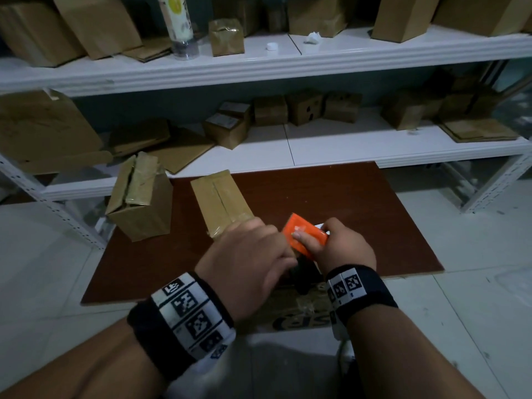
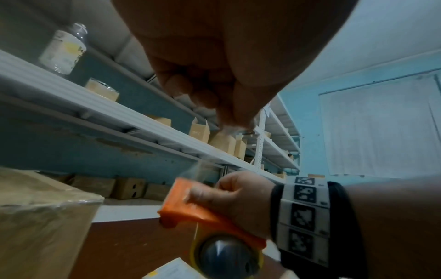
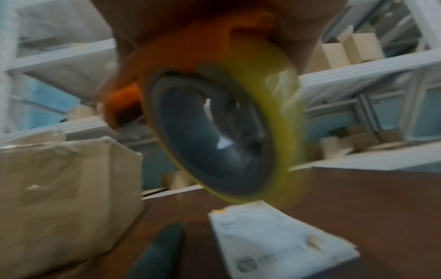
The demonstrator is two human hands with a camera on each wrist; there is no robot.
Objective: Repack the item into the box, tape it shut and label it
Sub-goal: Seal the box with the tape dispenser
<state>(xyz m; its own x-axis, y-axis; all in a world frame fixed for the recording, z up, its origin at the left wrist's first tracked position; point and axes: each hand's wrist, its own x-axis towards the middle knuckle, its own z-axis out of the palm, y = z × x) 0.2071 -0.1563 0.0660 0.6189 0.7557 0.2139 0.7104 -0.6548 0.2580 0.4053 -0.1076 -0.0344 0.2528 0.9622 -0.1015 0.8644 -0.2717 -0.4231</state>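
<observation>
My right hand (image 1: 339,243) grips an orange tape dispenser (image 1: 305,234) above the brown board (image 1: 359,214). Its yellowish tape roll (image 3: 274,94) hangs below the hand, blurred. My left hand (image 1: 253,254) sits just left of the dispenser and pinches the end of a clear tape strip (image 2: 203,169) that runs down to the dispenser (image 2: 190,207). A closed cardboard box (image 1: 221,203), with tape along its top seam, stands on the board behind my left hand. A white printed label sheet (image 3: 274,236) lies on the board under the roll.
A second, crumpled box (image 1: 141,197) stands at the board's left edge. A dark elongated object (image 3: 160,251) lies beside the label sheet. White shelves (image 1: 288,67) behind hold several cardboard boxes and a clear bottle (image 1: 180,27). Pale floor tiles surround the board.
</observation>
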